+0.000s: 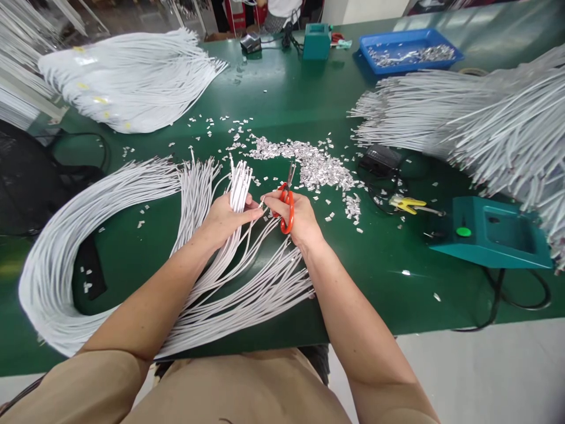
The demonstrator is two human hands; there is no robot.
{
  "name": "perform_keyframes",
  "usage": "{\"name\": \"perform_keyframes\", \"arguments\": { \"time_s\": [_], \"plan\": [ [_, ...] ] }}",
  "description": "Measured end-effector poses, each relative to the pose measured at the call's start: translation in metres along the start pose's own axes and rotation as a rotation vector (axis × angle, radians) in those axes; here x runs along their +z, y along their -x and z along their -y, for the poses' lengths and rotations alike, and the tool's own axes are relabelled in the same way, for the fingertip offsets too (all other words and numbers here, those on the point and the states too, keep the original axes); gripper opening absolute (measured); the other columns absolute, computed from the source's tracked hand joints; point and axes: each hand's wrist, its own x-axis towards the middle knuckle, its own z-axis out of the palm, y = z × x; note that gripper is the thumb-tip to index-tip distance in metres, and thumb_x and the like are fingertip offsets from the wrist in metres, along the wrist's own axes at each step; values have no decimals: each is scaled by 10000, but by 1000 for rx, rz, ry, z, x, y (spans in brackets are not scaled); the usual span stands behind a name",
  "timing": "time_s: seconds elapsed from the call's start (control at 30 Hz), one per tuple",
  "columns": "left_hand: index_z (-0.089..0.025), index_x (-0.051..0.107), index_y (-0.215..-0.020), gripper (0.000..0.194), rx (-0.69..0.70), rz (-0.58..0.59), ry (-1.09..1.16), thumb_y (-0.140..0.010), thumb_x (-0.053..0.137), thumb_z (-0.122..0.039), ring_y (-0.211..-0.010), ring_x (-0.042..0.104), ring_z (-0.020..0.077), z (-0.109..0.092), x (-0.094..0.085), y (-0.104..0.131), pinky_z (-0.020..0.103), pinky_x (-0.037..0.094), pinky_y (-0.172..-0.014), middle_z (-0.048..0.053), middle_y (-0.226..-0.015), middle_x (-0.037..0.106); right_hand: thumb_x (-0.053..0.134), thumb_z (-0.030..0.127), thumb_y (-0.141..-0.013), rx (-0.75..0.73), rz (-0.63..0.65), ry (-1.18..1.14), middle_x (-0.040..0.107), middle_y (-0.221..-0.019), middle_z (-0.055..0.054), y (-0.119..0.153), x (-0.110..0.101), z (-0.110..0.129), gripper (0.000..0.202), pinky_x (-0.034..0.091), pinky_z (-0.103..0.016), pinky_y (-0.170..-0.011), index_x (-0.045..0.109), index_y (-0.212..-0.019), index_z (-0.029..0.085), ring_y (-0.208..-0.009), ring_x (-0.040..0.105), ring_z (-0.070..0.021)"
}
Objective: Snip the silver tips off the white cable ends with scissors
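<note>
My left hand (227, 218) is wrapped round a small bunch of white cables (239, 187), their ends pointing away from me. Red-handled scissors (288, 203) sit in my right hand (298, 215), blades pointing up and away. The thumb and fingertips of that hand pinch a cable end close to my left thumb; its tip is too small to make out. A long white cable bundle (48, 265) curves round on the left and passes under my forearms. More loose cable ends (282, 271) fan out below my right hand.
Small silvery pieces (318, 165) lie heaped beyond my hands. White cable bundles lie far left (132, 76) and right (410, 112). A blue tray (371, 62) holds more pieces. A teal device (468, 235) and yellow-handled tool (408, 204) are at right; another teal box (316, 41) stands behind.
</note>
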Motion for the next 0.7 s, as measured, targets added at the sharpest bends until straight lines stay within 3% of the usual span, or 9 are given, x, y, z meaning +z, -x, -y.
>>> {"name": "perform_keyframes", "arguments": {
  "time_s": [0.23,0.3,0.5,0.7],
  "plan": [
    [-172,599,-811,372,-10,1,55,-574,846,-318,-757,655,179,2,0,-1,363,514,-828,-2,-760,666,701,331,-676,4,-17,93,629,-669,21,0,1,-3,157,422,-260,-643,706,-736,186,-625,532,-111],
    [-175,597,-811,369,4,-9,49,-573,844,-312,-764,649,180,1,0,-1,358,512,-824,-3,-760,661,664,339,-713,-28,-10,258,653,-714,3,-1,-2,-4,164,423,-264,-657,701,-747,183,-661,554,-125],
    [-174,586,-768,309,47,-41,1,-583,810,-280,-766,610,164,-7,0,0,335,499,-801,6,-782,652,588,302,-784,-121,-21,1057,672,-772,-43,-1,-7,-3,149,369,-273,-636,650,-716,185,-709,573,-166],
    [-174,599,-786,297,93,-47,-49,-596,798,-287,-745,602,160,0,-1,-2,327,490,-769,6,-782,651,540,333,-830,-123,43,1297,681,-781,-55,2,-5,3,217,359,-269,-635,634,-696,189,-717,595,-171]
  ]
}}
